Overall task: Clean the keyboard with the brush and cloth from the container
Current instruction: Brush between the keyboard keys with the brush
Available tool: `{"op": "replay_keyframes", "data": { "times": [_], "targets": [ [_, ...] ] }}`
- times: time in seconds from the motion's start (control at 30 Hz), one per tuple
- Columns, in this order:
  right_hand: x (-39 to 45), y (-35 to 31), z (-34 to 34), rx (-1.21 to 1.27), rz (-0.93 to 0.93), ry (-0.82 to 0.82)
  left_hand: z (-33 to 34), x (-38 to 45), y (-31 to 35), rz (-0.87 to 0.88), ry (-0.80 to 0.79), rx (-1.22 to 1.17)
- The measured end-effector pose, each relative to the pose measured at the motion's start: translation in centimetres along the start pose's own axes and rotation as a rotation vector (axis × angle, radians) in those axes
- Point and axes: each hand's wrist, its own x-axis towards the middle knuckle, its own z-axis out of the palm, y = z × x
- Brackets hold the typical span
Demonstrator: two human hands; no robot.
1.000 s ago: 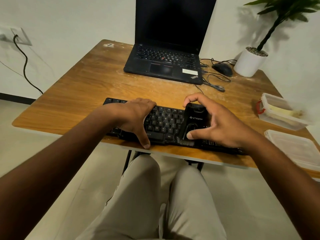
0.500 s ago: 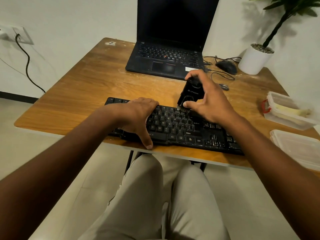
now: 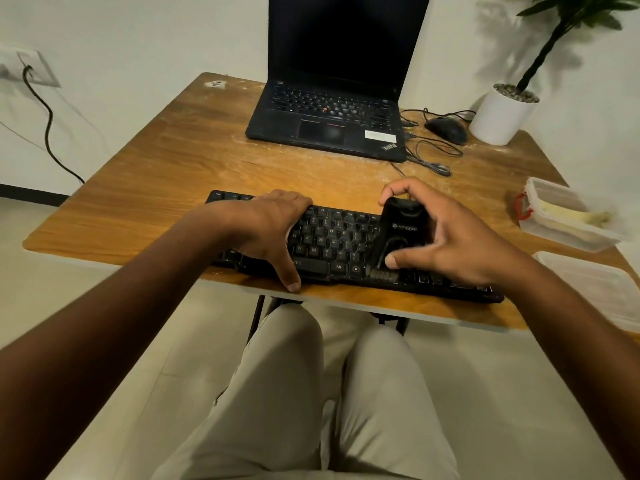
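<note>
Your right hand (image 3: 460,240) grips the brush (image 3: 398,237), bristles on the keyboard's (image 3: 332,240) near row at 6 o'clock. Your left hand (image 3: 273,226) lies flat, pinning its left half. Sweep harder and debris may fall into your lap, or the keyboard may slide off the table (image 3: 156,174) edge.

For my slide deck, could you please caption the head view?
Right hand sweeps a black brush across the keyboard while the left hand steadies it.

Keyboard (image 3: 332,237) partly under hands; lid (image 3: 595,289), plant (image 3: 568,15) cut by edges.
</note>
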Motion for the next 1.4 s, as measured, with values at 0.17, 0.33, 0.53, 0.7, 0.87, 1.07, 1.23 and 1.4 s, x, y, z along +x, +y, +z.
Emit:
{"op": "replay_keyframes", "data": {
  "times": [0.17, 0.33, 0.53, 0.7, 0.87, 1.07, 1.23, 1.4],
  "targets": [
    [4.4, 1.1, -0.6, -0.078, -0.01, 0.093, 0.0, 0.0, 0.0, 0.009, -0.004, -0.021],
    [6.9, 2.0, -0.1, -0.2, -0.07, 0.26, 0.0, 0.2, 0.0, 0.015, -0.006, -0.034],
    [4.1, 2.2, 1.8, -0.385, -0.163, 0.272, 0.0, 0.1, -0.2, 0.004, -0.02, -0.027],
    [-0.4, 1.0, 2.5, -0.364, -0.19, 0.193, 0.1, 0.2, -0.2, 0.0, -0.017, -0.018],
    [-2.4, -0.9, 1.8, -0.182, -0.1, 0.084, 0.0, 0.1, -0.1, 0.006, 0.0, -0.035],
    [3.0, 0.0, 0.4, -0.186, -0.101, 0.313, 0.0, 0.1, -0.1, 0.018, -0.004, -0.039],
    [5.7, 2.3, 2.4, -0.443, -0.187, 0.364, 0.0, 0.1, -0.1, 0.024, -0.006, -0.036],
    [1.6, 2.4, 4.1, -0.562, -0.362, 0.358, 0.2, 0.4, -0.3, 0.02, 0.006, -0.038]
  ]
}}
